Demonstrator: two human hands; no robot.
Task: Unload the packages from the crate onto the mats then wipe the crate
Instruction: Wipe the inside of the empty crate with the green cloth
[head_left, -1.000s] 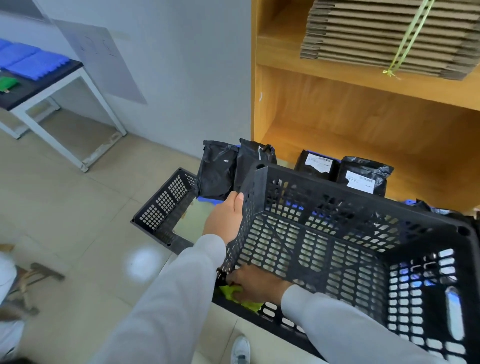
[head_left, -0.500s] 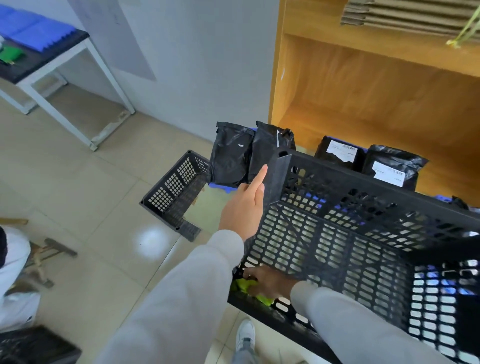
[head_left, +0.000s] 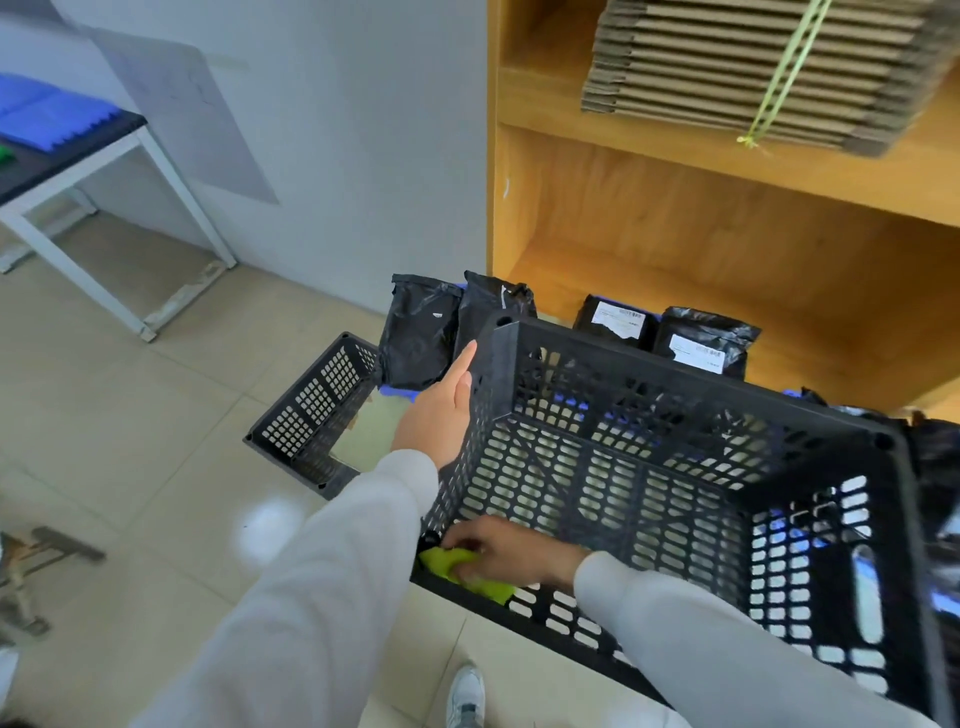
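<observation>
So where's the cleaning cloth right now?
The green cloth lies inside the crate, at its near left corner, under the right hand.

**Both arms forward, one hand flat, one hand curled low**

Left arm stretched forward from the near left, sleeve light grey down to the wrist. Left hand (head_left: 440, 410) flat and upright, fingers straight and together, pointing to the far side, palm turned right and pressed against the crate (head_left: 691, 499) at its left wall. Right arm reaching in from the near right, sleeve the same grey, forearm angled left. Right hand (head_left: 506, 551) low, knuckles up, fingers curled down and pressing on the green cloth (head_left: 467, 571) at the near left corner inside. Hands apart, left farther, right nearer.
</observation>
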